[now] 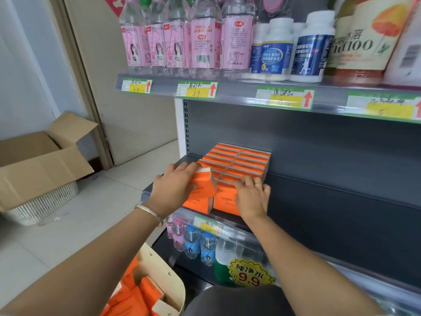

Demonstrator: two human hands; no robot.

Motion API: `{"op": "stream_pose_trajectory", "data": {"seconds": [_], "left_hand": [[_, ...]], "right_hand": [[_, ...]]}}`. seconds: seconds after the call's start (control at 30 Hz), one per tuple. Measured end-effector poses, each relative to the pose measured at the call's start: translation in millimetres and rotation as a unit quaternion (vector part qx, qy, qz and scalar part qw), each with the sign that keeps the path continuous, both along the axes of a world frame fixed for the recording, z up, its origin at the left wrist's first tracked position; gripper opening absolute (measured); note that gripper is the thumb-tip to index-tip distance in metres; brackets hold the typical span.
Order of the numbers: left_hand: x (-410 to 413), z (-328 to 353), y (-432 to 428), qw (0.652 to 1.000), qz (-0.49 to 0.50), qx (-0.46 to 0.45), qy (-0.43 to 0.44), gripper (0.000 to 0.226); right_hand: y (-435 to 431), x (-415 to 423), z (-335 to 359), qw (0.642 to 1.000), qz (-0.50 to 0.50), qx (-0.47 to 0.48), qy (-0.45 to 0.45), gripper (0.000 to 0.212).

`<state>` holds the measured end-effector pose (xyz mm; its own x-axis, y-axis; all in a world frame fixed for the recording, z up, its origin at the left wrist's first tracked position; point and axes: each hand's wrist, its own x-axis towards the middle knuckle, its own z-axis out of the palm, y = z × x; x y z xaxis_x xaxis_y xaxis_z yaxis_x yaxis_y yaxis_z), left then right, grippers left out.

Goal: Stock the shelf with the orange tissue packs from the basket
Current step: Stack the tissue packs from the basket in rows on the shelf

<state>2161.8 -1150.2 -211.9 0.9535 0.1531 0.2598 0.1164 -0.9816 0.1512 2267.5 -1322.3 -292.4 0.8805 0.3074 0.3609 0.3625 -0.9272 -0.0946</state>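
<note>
Head view: left hand [173, 188] has its grip clenched on a tilted orange tissue pack [203, 184] at the grey metal shelf's [330, 195] front left corner; right hand [251, 199] lies flat, released, on the stocked packs [237, 163]. More packs fill the cream basket [175, 290] below.

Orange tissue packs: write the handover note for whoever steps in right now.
Left hand: gripping a tilted orange pack at the front left of the block, not yet seated.
Right hand: pressed flat on the front pack of the right row, holding nothing.
Done: two rows of stocked packs stand on the grey middle shelf.
Left: seat the tilted pack, then shelve the remaining packs from the beige basket at lower left.
</note>
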Motion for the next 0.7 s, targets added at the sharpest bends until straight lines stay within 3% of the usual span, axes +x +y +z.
{"op": "stream_pose_trajectory", "data": {"seconds": [0.2, 0.27, 0.37, 0.4, 0.57, 0.7], "left_hand": [[5, 2, -11, 1.0, -0.022, 0.012, 0.014, 0.049], [7, 0, -17, 0.999, -0.03, 0.029, 0.021, 0.049], [9, -3, -22, 0.998, -0.03, 0.042, 0.038, 0.048], [9, -5, -22, 0.998, -0.03, 0.028, 0.046, 0.048], [12, -10, -25, 0.993, -0.054, -0.101, 0.034, 0.044], [12, -12, -28, 0.99, -0.066, -0.121, -0.006, 0.046]], "right_hand": [[-1, 7, 6, 0.999, 0.02, -0.027, 0.012, 0.036], [-6, 3, 15, 0.999, 0.032, 0.03, -0.004, 0.029], [-12, -10, 30, 0.977, 0.089, 0.189, -0.038, 0.053], [-14, -14, 35, 0.972, 0.124, 0.194, -0.04, 0.061], [-18, -26, 46, 0.969, 0.244, 0.02, 0.017, 0.061], [-29, -26, 43, 0.976, 0.214, 0.035, 0.027, 0.053]]}}
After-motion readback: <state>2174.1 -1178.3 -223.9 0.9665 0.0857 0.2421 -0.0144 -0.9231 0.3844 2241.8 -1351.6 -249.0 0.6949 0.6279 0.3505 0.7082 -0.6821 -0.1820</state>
